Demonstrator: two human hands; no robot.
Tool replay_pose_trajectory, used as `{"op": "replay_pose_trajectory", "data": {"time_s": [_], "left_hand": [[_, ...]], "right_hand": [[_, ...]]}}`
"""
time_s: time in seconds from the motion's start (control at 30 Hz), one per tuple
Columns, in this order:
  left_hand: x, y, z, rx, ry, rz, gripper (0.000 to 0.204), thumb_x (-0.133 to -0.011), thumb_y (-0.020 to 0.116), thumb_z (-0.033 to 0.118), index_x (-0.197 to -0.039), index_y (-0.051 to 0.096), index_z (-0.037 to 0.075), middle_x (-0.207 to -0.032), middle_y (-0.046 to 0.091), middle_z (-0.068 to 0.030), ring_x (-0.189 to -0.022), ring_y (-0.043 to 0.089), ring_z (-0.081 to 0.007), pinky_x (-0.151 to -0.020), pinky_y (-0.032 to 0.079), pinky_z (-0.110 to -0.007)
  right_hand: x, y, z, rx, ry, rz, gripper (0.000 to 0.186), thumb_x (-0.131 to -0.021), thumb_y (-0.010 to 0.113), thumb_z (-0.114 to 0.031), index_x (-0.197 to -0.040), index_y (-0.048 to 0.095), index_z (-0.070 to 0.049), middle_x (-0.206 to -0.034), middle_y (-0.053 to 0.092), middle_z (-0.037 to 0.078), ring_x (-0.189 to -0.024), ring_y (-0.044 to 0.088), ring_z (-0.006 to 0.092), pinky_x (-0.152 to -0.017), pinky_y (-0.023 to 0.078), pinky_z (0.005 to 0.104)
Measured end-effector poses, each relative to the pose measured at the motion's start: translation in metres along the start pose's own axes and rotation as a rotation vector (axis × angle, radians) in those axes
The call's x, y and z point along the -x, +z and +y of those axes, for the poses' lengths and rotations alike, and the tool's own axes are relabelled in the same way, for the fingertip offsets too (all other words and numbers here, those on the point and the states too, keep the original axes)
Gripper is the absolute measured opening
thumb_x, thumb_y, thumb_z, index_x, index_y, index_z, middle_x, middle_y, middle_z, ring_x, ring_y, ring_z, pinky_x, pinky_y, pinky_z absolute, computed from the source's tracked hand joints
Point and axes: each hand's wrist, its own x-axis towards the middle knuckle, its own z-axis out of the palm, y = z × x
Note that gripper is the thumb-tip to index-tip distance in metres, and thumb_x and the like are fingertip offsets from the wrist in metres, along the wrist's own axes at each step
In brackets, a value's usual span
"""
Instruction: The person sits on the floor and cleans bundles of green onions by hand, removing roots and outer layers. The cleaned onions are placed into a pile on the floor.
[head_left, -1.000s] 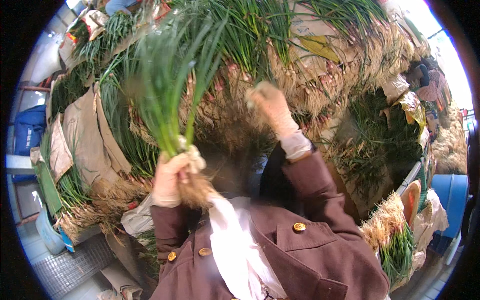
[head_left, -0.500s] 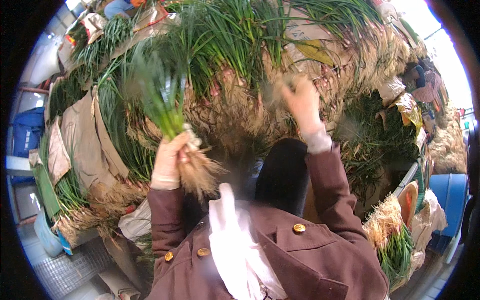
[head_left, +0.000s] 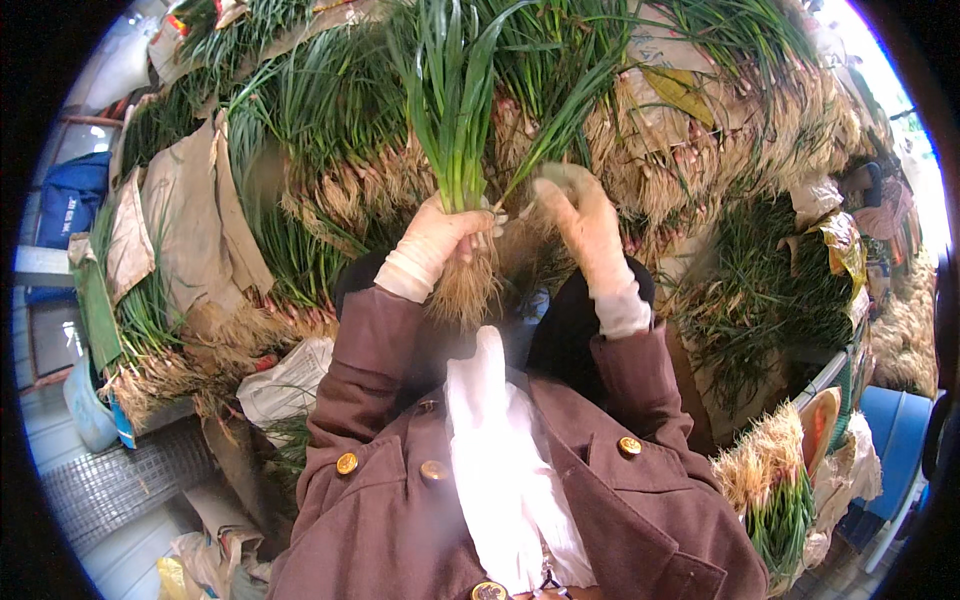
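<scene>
Green onions [head_left: 340,80] lie in broad rows right across the space before the worker, leaves pointing away and shaggy, straw-coloured roots turned toward the knees. Facing them, the worker wears a heavy brown coat [head_left: 640,520], with dark-trousered knees [head_left: 570,325] bent beneath the forearms. Over on the right I can see a loose mound of darker greens [head_left: 765,290], and on the left some stiff brown sheeting [head_left: 190,210] is draped among more of the onions. A blue tub [head_left: 895,440] stands at the far right.

Next comes the held bunch [head_left: 462,185], upright in front of the worker's chest, its leaves fanning up and its roots dangling below the fist. White cloth [head_left: 490,460] hangs down the coat front. Beside the worker's right elbow a smaller bundle [head_left: 775,500] sits with its roots uppermost.

As for the hands, the left hand [head_left: 440,240] is wrapped tightly round the bunch, just above the roots. The right hand [head_left: 582,228] is raised just beside it, fingers bent and blurred; I cannot tell whether they pinch the slanting stalk [head_left: 560,135] next to them. Smallest of all, gold-coloured buttons [head_left: 628,446] dot the coat
</scene>
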Motion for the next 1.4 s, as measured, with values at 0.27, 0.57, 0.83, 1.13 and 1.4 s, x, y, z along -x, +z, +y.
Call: {"op": "replay_pose_trajectory", "data": {"time_s": [0.27,0.57,0.83,1.13,1.4], "left_hand": [[0.021,-0.007,0.011,0.087,-0.005,-0.025,0.018,-0.082,0.07,0.018,-0.091,0.069,0.002,-0.077,0.071,-0.0072,-0.044,0.05,-0.0073,-0.043,0.04,-0.02],[0.056,-0.052,0.007,0.141,-0.025,0.002,0.028,-0.081,0.069,0.015,-0.102,0.066,-0.004,-0.102,0.072,-0.0175,-0.059,0.064,-0.0083,-0.043,0.044,-0.016],[0.073,-0.038,0.011,0.122,-0.073,-0.051,0.032,-0.079,0.069,0.015,-0.104,0.064,-0.004,-0.102,0.072,-0.0186,-0.058,0.066,-0.0104,-0.042,0.044,-0.016],[0.068,-0.029,-0.007,0.146,-0.118,-0.02,0.028,-0.083,0.067,0.011,-0.108,0.063,-0.001,-0.09,0.072,-0.0121,-0.069,0.069,-0.0177,-0.051,0.051,-0.02],[0.056,-0.045,-0.007,0.033,0.025,0.155,0.037,-0.085,0.072,0.014,-0.119,0.06,0.004,-0.087,0.071,-0.0072,-0.067,0.067,-0.0128,-0.044,0.044,-0.019]], "right_hand": [[-0.015,0.04,0.031,-0.063,-0.174,-0.161,0.025,-0.096,0.061,-0.028,-0.091,0.066,-0.004,-0.085,0.065,0.007,-0.081,0.06,0.0155,-0.076,0.05,0.0299],[0.031,0.007,0.037,0.505,-0.331,-0.852,0.044,-0.089,0.062,-0.028,-0.126,0.06,-0.004,-0.119,0.065,0.012,-0.109,0.061,0.0234,-0.097,0.048,0.0348],[0.007,0.053,0.005,-0.653,0.186,-0.527,0.044,-0.096,0.06,-0.039,-0.124,0.062,-0.005,-0.101,0.066,0.001,-0.076,0.047,0.0055,-0.069,0.04,0.0201],[0.006,0.065,0.023,-0.106,0.041,-0.384,0.035,-0.09,0.07,-0.035,-0.097,0.066,-0.001,-0.082,0.067,0.009,-0.079,0.062,0.0173,-0.073,0.051,0.0324],[-0.069,0.032,0.086,0.485,0.239,0.173,0.045,-0.078,0.073,-0.044,-0.091,0.067,-0.001,-0.085,0.07,0.017,-0.079,0.067,0.0313,-0.079,0.051,0.0403]]}}
